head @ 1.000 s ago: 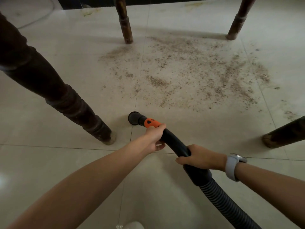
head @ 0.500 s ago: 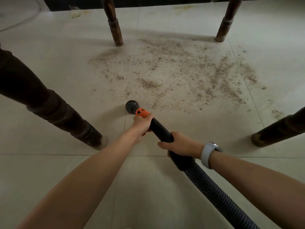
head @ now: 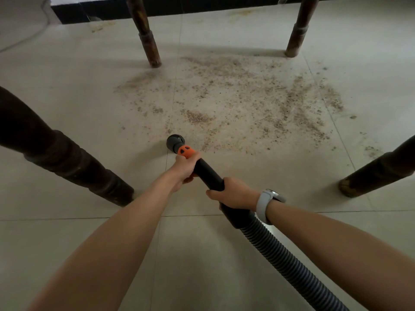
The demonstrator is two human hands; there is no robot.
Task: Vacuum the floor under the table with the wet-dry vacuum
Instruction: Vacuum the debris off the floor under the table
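Observation:
A black vacuum hose point(head: 289, 263) with a ribbed lower part runs up from the bottom right to a dark round nozzle point(head: 174, 142) behind an orange collar point(head: 186, 151). My left hand point(head: 185, 168) grips the tube just behind the collar. My right hand point(head: 235, 194), with a white watch on its wrist, grips the tube lower down. The nozzle sits at the near edge of a wide patch of brown dirt point(head: 247, 102) on the pale tiled floor point(head: 67, 243).
Four dark wooden table legs surround the dirt: near left point(head: 74, 162), far left point(head: 146, 39), far right point(head: 298, 32), near right point(head: 377, 171). A black skirting point(head: 107, 10) runs along the back wall. A thin cable point(head: 27, 39) lies at far left.
Both hands have pushed the hose forward, bringing the nozzle from the bare tile to the near edge of the dirt patch. The view has shifted with them.

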